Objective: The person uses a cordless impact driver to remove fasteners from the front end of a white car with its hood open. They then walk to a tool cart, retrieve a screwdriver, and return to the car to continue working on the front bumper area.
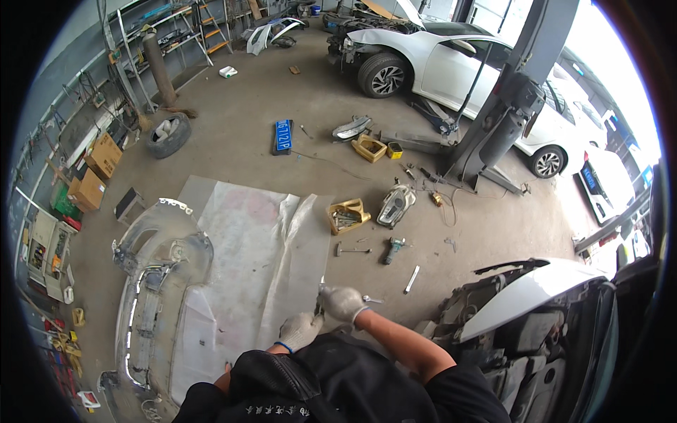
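Both my hands wear pale work gloves and are close together in front of my body. My left hand [300,333] is closed, its fingertips against a small dark, narrow piece [319,308] between the hands. Just above and to the right, my right hand [343,304] is closed in a fist around part of it; a small metallic tip shows past the glove. Its kind is too small and covered to tell. A wrench [373,300] shows beside my right wrist. Near it on the floor are another wrench [412,279], a cordless drill [393,249] and a T-shaped tool [352,249].
A removed bumper [134,310] lies left, beside plastic sheeting [233,233]. Farther off are a cut yellow container [347,224] of tools, a headlight [396,206] and a blue plate [283,135]. A lift post [493,127] stands before a white car [451,67]; an opened car [522,310] is right.
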